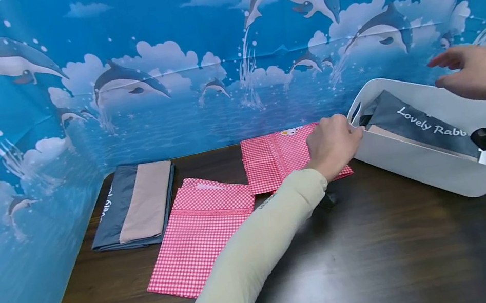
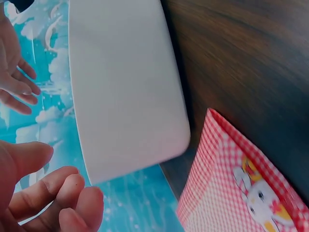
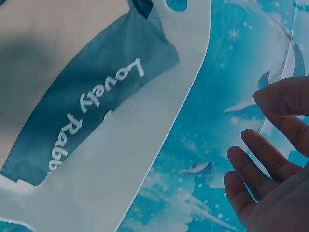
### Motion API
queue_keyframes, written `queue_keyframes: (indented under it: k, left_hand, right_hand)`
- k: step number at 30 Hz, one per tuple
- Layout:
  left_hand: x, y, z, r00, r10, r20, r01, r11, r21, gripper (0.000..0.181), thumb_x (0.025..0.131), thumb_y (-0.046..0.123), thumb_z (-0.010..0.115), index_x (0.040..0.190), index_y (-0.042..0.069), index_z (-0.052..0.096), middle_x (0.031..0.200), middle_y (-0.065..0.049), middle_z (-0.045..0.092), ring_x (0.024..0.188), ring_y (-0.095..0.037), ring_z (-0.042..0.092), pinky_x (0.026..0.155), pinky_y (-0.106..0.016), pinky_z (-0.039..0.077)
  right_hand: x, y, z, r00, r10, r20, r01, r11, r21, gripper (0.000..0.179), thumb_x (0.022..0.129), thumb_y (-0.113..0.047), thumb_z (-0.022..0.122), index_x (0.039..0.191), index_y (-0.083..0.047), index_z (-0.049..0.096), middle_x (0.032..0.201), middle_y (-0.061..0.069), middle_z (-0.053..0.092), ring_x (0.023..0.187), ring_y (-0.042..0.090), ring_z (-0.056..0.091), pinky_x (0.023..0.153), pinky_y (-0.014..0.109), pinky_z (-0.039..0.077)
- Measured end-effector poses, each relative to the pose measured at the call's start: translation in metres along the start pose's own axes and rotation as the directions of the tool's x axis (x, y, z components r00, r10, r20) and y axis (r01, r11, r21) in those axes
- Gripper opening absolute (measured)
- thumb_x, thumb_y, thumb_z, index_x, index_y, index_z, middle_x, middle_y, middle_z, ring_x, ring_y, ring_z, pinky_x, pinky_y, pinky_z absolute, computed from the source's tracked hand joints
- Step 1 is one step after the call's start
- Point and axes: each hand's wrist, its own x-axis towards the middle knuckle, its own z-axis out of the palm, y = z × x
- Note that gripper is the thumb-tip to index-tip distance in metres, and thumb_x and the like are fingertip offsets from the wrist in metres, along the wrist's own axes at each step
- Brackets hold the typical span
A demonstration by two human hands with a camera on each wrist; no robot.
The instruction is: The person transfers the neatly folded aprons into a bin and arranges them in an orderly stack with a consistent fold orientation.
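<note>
A white plastic basket (image 1: 417, 160) stands at the right of the table, holding a folded dark grey and beige cloth (image 1: 425, 120) lettered "Lovely Rabb". My left hand (image 1: 335, 143) is at the basket's left end, close to the handle hole; in the left wrist view its fingers (image 2: 67, 186) curl loosely with a gap to the thumb and nothing between them. Over the basket's back right side hovers my right hand (image 1: 479, 71), fingers spread and relaxed, holding nothing. The right wrist view shows that hand (image 3: 275, 179) beside the basket's rim.
A red gingham folded cloth (image 1: 267, 158) with a rabbit print lies left of the basket, partly behind my left hand. Another red gingham cloth (image 1: 203, 234) and a grey and beige folded cloth (image 1: 145, 201) lie farther left. A blue dolphin-print curtain (image 1: 201, 121) rises behind the table (image 1: 379, 256).
</note>
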Motion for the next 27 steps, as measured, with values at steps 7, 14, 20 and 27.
queue_keyframes:
  k: [7,14,20,27]
  left_hand:
    - [-0.005,-0.022,-0.008,0.999,-0.041,-0.006,0.041,0.998,0.045,0.053,0.106,0.044,0.068,0.062,0.017,0.057,0.053,0.002,0.045,0.043,-0.010,0.041,0.041,-0.022,0.026]
    - [-0.015,-0.055,-0.016,0.999,-0.023,-0.024,0.025,0.997,0.070,0.055,0.107,0.039,0.066,0.060,0.017,0.049,0.051,0.004,0.037,0.041,-0.007,0.032,0.041,-0.022,0.022]
    - [-0.023,-0.078,-0.024,0.998,-0.068,-0.007,0.068,0.990,0.122,0.058,0.106,0.041,0.069,0.058,0.018,0.045,0.050,0.006,0.033,0.042,-0.006,0.028,0.042,-0.022,0.018]
    - [-0.031,-0.099,-0.036,0.992,-0.124,0.014,0.120,0.978,0.170,0.057,0.106,0.039,0.069,0.058,0.018,0.046,0.050,0.006,0.033,0.042,-0.006,0.028,0.041,-0.023,0.018]
  right_hand:
    - [-0.002,-0.022,0.013,0.997,-0.072,0.039,0.073,0.997,-0.013,0.055,0.108,-0.016,0.053,0.157,0.007,0.042,0.156,0.045,0.036,0.140,0.065,0.032,0.108,0.082,0.036]
    - [-0.001,-0.050,0.030,0.980,-0.165,0.112,0.163,0.986,0.026,0.055,0.106,-0.016,0.058,0.156,0.003,0.047,0.157,0.042,0.039,0.140,0.064,0.035,0.104,0.082,0.040]
    - [-0.004,-0.077,0.047,0.961,-0.226,0.158,0.223,0.974,0.037,0.054,0.103,-0.010,0.061,0.154,0.002,0.050,0.156,0.039,0.041,0.140,0.060,0.037,0.103,0.078,0.046]
    - [-0.009,-0.103,0.067,0.936,-0.294,0.196,0.292,0.956,0.041,0.056,0.098,-0.006,0.069,0.151,0.003,0.053,0.152,0.037,0.045,0.138,0.057,0.041,0.099,0.072,0.053]
